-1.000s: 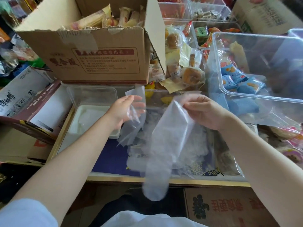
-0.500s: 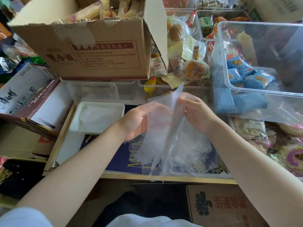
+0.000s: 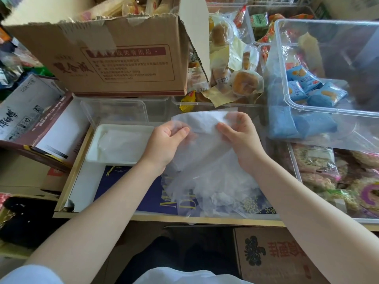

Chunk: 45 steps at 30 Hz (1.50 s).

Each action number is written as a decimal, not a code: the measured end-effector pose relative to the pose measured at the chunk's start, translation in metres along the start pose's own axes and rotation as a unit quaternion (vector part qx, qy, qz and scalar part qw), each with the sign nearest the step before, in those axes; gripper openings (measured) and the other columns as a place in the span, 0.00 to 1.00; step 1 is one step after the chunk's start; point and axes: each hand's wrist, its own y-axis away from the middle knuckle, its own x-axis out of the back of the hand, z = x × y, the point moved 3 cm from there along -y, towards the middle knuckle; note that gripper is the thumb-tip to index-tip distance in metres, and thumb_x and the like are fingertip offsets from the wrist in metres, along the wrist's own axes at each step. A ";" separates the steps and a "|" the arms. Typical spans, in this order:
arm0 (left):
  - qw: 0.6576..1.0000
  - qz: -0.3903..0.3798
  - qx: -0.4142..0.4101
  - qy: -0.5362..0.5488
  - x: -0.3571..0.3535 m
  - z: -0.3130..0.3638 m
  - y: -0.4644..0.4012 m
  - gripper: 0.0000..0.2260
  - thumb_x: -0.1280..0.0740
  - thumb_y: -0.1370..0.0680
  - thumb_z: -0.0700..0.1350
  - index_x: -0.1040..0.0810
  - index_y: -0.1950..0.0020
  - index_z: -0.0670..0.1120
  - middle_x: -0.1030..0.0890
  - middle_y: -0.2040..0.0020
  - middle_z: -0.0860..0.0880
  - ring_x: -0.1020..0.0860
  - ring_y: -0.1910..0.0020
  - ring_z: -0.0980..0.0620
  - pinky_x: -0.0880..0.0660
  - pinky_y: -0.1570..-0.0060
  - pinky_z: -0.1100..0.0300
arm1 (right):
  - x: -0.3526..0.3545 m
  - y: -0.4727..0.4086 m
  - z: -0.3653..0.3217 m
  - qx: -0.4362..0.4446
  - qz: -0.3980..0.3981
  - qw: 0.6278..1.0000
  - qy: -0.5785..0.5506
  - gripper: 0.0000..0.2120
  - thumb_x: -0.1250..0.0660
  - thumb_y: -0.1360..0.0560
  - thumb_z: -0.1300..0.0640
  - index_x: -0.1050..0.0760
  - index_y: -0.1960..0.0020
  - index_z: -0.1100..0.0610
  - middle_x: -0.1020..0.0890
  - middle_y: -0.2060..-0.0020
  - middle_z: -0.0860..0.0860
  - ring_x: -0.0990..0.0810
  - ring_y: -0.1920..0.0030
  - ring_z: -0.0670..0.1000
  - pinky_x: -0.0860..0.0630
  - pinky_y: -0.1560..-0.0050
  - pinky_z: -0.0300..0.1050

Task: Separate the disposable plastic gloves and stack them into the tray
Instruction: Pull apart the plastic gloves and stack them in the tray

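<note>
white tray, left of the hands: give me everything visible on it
The tray is a shallow white rectangle with rounded corners and a raised rim, plastic by the look of it. It sits flat on the work surface, left of the left hand, below a clear tub. Inside lie flat translucent gloves; how many cannot be told. Neither hand touches it: both hold another glove up to its right.
</note>
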 end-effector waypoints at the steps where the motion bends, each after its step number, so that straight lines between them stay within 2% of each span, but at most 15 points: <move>1: 1.000 0.001 0.002 0.003 0.003 0.001 -0.002 0.09 0.36 0.21 0.40 0.21 0.57 0.52 0.16 0.61 0.56 0.19 0.56 0.57 0.24 0.49 0.59 | 0.000 -0.001 0.001 -0.018 -0.019 0.999 -0.025 0.16 0.28 0.29 0.59 0.28 0.43 0.56 0.19 0.54 0.53 0.21 0.58 0.50 0.23 0.55 0.44; 5: 0.999 -0.037 0.003 -0.010 0.016 0.001 -0.007 0.09 0.36 0.21 0.39 0.20 0.56 0.51 0.16 0.58 0.53 0.19 0.54 0.53 0.24 0.48 0.59 | -0.001 0.004 0.007 -0.088 -0.178 0.978 -0.071 0.16 0.28 0.31 0.55 0.27 0.50 0.63 0.26 0.62 0.53 0.30 0.63 0.49 0.31 0.59 0.40; 8: 0.999 -0.019 -0.009 -0.038 0.031 -0.002 -0.011 0.10 0.37 0.21 0.40 0.19 0.57 0.52 0.16 0.57 0.53 0.20 0.54 0.53 0.25 0.51 0.61 | -0.004 0.012 0.016 -0.107 -0.227 0.967 -0.039 0.04 0.32 0.28 0.62 0.27 0.57 0.60 0.24 0.66 0.51 0.27 0.66 0.46 0.28 0.63 0.35; 11: 0.998 0.041 -0.006 -0.057 0.044 -0.010 -0.013 0.11 0.39 0.20 0.41 0.20 0.58 0.52 0.18 0.65 0.55 0.24 0.66 0.59 0.28 0.64 0.67 | -0.011 0.020 0.033 -0.097 -0.245 0.960 0.093 0.08 0.35 0.25 0.68 0.28 0.61 0.57 0.27 0.71 0.52 0.32 0.76 0.42 0.34 0.75 0.31; 13: 0.994 0.085 0.005 -0.075 0.052 -0.019 -0.015 0.13 0.40 0.20 0.42 0.22 0.61 0.53 0.23 0.69 0.55 0.27 0.70 0.58 0.31 0.69 0.64 | -0.013 0.021 0.050 -0.089 -0.261 0.944 0.180 0.09 0.37 0.25 0.69 0.27 0.60 0.57 0.26 0.71 0.54 0.32 0.78 0.42 0.36 0.76 0.32; 15: 0.990 0.105 0.023 -0.095 0.058 -0.031 -0.016 0.13 0.40 0.20 0.43 0.23 0.62 0.53 0.24 0.69 0.52 0.27 0.68 0.54 0.30 0.65 0.59 | -0.011 0.017 0.071 -0.091 -0.233 0.932 0.262 0.08 0.37 0.25 0.67 0.25 0.57 0.56 0.22 0.68 0.53 0.27 0.73 0.45 0.32 0.72 0.36; 17: 0.988 0.099 0.055 -0.101 0.062 -0.045 -0.016 0.12 0.40 0.20 0.44 0.23 0.62 0.52 0.23 0.65 0.48 0.26 0.63 0.51 0.29 0.58 0.56 | -0.004 0.008 0.092 -0.070 -0.175 0.901 0.392 0.08 0.36 0.25 0.61 0.25 0.47 0.56 0.20 0.56 0.53 0.22 0.59 0.52 0.29 0.61 0.42; 20: 0.985 0.047 0.098 -0.131 0.064 -0.064 -0.012 0.12 0.39 0.20 0.45 0.22 0.62 0.50 0.25 0.63 0.44 0.29 0.64 0.50 0.32 0.58 0.57 | 0.005 0.000 0.119 -0.049 -0.144 0.816 0.557 0.27 0.36 0.23 0.52 0.39 0.28 0.58 0.34 0.32 0.57 0.32 0.35 0.59 0.31 0.40 0.49; 22: 0.982 0.008 0.117 -0.149 0.062 -0.074 -0.009 0.10 0.39 0.20 0.46 0.20 0.58 0.50 0.26 0.64 0.45 0.31 0.66 0.51 0.34 0.61 0.59 | 0.009 -0.001 0.132 -0.055 -0.133 0.786 0.601 0.30 0.37 0.23 0.48 0.44 0.27 0.59 0.39 0.30 0.58 0.35 0.34 0.60 0.32 0.38 0.53; 24: 0.980 -0.019 0.125 -0.151 0.062 -0.081 -0.005 0.09 0.38 0.21 0.46 0.20 0.56 0.50 0.26 0.68 0.48 0.31 0.68 0.54 0.34 0.63 0.61 | 0.012 -0.002 0.141 -0.028 -0.115 0.767 0.631 0.23 0.38 0.23 0.48 0.37 0.33 0.59 0.34 0.35 0.57 0.32 0.39 0.59 0.29 0.45 0.51; 29: 0.978 -0.080 0.133 -0.142 0.065 -0.090 0.000 0.05 0.34 0.23 0.44 0.19 0.55 0.51 0.18 0.59 0.57 0.23 0.64 0.68 0.29 0.60 0.74 | 0.013 0.000 0.142 0.011 -0.037 0.808 0.588 0.08 0.42 0.22 0.57 0.27 0.50 0.59 0.25 0.52 0.55 0.28 0.53 0.56 0.32 0.60 0.46; 32: 0.972 -0.139 0.132 -0.136 0.063 -0.094 0.001 0.06 0.33 0.23 0.43 0.19 0.57 0.53 0.18 0.57 0.58 0.22 0.59 0.69 0.27 0.51 0.67 | 0.014 -0.001 0.144 -0.019 -0.020 0.817 0.576 0.08 0.43 0.22 0.60 0.26 0.54 0.59 0.23 0.57 0.55 0.28 0.57 0.54 0.31 0.61 0.47; 36: 0.964 -0.199 0.115 -0.132 0.062 -0.096 0.002 0.06 0.32 0.24 0.45 0.17 0.59 0.51 0.17 0.58 0.49 0.22 0.56 0.56 0.27 0.48 0.54 | 0.005 0.002 0.128 0.043 -0.001 0.855 0.516 0.06 0.39 0.23 0.61 0.25 0.55 0.61 0.23 0.57 0.54 0.27 0.55 0.56 0.36 0.60 0.45; 40: 0.950 -0.284 0.105 -0.075 0.050 -0.074 0.005 0.04 0.31 0.29 0.51 0.16 0.62 0.57 0.23 0.43 0.58 0.25 0.42 0.59 0.31 0.41 0.59 | -0.021 0.020 0.086 0.157 0.007 0.903 0.400 0.04 0.35 0.24 0.62 0.27 0.57 0.60 0.26 0.63 0.49 0.30 0.62 0.49 0.37 0.64 0.35; 45: 0.943 -0.323 0.083 0.003 0.036 -0.054 0.006 0.09 0.30 0.30 0.51 0.15 0.53 0.52 0.39 0.26 0.60 0.39 0.29 0.62 0.38 0.33 0.57 | -0.045 0.036 0.045 0.263 -0.005 0.911 0.317 0.09 0.35 0.28 0.56 0.25 0.60 0.62 0.27 0.65 0.46 0.29 0.65 0.39 0.36 0.63 0.25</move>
